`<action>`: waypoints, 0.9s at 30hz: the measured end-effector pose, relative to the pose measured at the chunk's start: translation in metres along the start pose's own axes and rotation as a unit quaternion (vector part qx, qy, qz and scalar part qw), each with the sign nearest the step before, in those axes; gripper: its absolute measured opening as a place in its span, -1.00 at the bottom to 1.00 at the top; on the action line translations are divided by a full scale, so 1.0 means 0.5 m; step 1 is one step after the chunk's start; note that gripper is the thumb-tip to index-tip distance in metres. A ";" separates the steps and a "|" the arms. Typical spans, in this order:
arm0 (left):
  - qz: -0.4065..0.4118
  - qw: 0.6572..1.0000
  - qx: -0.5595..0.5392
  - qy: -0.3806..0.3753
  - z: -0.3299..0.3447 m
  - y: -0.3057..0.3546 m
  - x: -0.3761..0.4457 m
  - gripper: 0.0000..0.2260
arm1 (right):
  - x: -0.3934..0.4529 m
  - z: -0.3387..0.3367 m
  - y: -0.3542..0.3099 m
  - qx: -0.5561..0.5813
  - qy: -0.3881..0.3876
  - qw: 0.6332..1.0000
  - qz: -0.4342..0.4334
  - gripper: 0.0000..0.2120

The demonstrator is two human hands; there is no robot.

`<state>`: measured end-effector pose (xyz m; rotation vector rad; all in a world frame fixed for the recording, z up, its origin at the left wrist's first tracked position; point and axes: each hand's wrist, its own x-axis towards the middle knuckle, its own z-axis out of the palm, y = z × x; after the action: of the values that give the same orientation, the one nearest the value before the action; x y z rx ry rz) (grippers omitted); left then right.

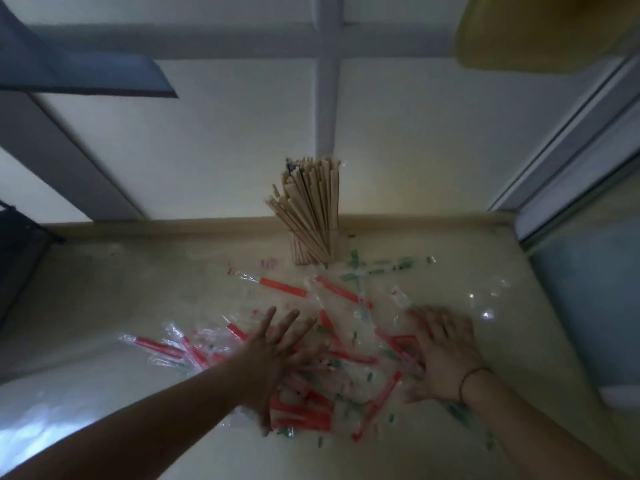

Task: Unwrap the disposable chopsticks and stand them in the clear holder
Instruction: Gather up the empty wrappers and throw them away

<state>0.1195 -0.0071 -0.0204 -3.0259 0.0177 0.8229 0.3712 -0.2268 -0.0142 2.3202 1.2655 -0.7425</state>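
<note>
Dozens of bare wooden chopsticks [306, 206] stand packed in the clear holder [313, 247], which sits at the far edge of the bench [104, 306], close against the raised lip where the bench meets the white wall [225, 133]. Their long axes run roughly upright; those on the right side stand nearly straight, while those on the left lean and fan out toward the left, tips uppermost. The holder's walls are see-through, so the lower ends of the sticks show inside it.

Nearer the person, a loose heap of clear wrappers [329, 375] with red and green printed bands covers the middle of the bench, lying flat at all angles. A few wrappers lie apart from the heap, one with a red band [282, 286] between the heap and the holder, and some green-printed ones [388, 266] just right of the holder.

The left hand [277, 355] rests on the left part of the heap with its fingers straight and spread wide, pointing toward the holder. The right hand [445, 355] lies palm down on the right part, fingers relaxed and close together, a thin band on the wrist. Neither hand grips anything.

Bare bench surface lies to the left of the heap and at the near left corner. On the right, the bench ends at a pale blue panel [581, 306].
</note>
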 end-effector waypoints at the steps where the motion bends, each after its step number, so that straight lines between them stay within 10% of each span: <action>1: 0.002 1.000 -0.003 -0.014 -0.001 0.002 0.004 0.30 | -0.002 0.007 -0.003 -0.010 0.005 1.000 0.007 0.37; 8: -0.028 0.999 -0.005 -0.031 0.020 0.010 -0.013 0.30 | -0.026 0.055 0.025 0.075 0.156 0.984 0.039 -0.19; 15: -0.025 0.994 -0.041 0.094 0.053 0.044 -0.047 0.35 | -0.012 0.056 0.023 0.158 0.112 0.975 0.108 -0.56; 27: -0.028 0.991 -0.075 0.108 0.067 0.052 -0.075 -0.70 | -0.033 0.047 0.088 0.060 0.122 0.985 0.102 -0.72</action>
<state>0.0699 -0.0323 -0.0305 -3.2240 -0.1316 0.5097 0.3950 -0.2735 -0.0185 2.6564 1.0807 -0.4899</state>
